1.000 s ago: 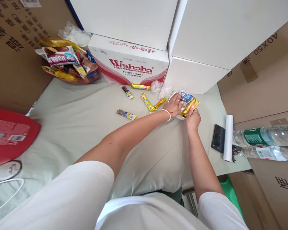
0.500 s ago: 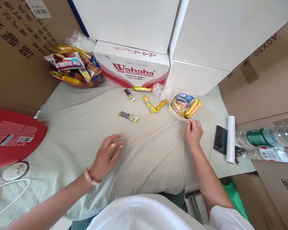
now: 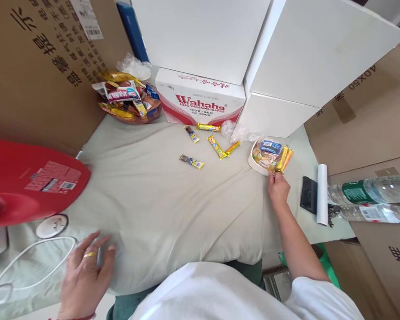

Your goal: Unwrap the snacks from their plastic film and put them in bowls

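Note:
My left hand (image 3: 88, 269), a ring on one finger, rests over the cloth at the lower left, fingers apart and holding nothing. My right hand (image 3: 278, 189) pinches the near rim of a white bowl (image 3: 258, 167), which is full of wrapped snacks (image 3: 270, 149). Beyond both hands lie a dark-and-yellow packet (image 3: 191, 161), a smaller similar packet (image 3: 191, 134) and several yellow sticks, one (image 3: 208, 127) beside the Wahaha carton (image 3: 202, 102). Clear crumpled plastic (image 3: 242, 133) sits left of the bowl.
A basket of snacks (image 3: 146, 116) stands at the back left. On the left are a red container (image 3: 53, 182), a round white disc (image 3: 52, 226) and a white cable (image 3: 36, 242). At the right lie a phone (image 3: 308, 194), a white roll (image 3: 322, 195) and bottles (image 3: 380, 190).
My left hand has moved down and left, away from the middle of the cloth. My right hand remains at the bowl's near rim. The view has shifted, showing more of the left side.

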A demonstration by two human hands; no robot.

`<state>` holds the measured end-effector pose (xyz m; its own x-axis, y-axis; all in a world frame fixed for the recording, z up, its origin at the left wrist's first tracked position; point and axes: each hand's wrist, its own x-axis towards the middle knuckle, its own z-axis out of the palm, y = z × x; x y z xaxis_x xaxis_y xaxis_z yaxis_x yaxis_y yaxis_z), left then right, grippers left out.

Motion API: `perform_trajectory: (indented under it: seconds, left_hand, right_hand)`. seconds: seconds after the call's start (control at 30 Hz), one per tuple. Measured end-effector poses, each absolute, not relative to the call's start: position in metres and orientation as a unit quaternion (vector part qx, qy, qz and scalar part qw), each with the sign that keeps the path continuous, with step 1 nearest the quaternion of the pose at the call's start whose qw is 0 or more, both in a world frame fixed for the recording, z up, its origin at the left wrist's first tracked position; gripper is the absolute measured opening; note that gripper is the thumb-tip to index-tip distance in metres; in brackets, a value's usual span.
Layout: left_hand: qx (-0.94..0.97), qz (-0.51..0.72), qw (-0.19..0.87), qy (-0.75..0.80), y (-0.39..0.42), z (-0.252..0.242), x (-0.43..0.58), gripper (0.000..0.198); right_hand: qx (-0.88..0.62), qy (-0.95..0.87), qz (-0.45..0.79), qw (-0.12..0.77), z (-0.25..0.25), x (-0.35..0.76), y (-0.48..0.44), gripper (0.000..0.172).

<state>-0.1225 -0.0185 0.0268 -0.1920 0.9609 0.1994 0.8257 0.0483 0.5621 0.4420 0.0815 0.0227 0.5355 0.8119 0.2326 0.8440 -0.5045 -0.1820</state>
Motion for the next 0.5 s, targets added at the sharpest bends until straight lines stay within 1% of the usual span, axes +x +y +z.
perform_trajectory:
  seconds: [0.1, 0.2, 0.33, 0.5]
  left_hand:
    - [0.638, 0.275, 0.119, 0.709, -0.017, 0.011, -0.128, 0.067]
    - [0.662, 0.266, 0.064, 0.698, -0.018, -0.005, -0.134, 0.068]
    - [0.69, 0.265, -0.017, 0.674, -0.02, -0.015, -0.138, 0.062]
    - [0.68, 0.285, -0.026, 0.675, -0.019, -0.01, -0.131, 0.071]
  right_hand:
    - [-0.874, -0.462, -0.08, 0.125, 0.022, 0.464, 0.065, 0.025]
    - [-0.895, -0.424, -0.095, 0.102, 0.025, 0.488, 0.067, 0.026]
    - [-0.923, -0.365, -0.098, 0.077, 0.032, 0.52, 0.094, 0.03]
    - [-0.938, -0.323, -0.101, 0.081, 0.036, 0.557, 0.136, 0.029]
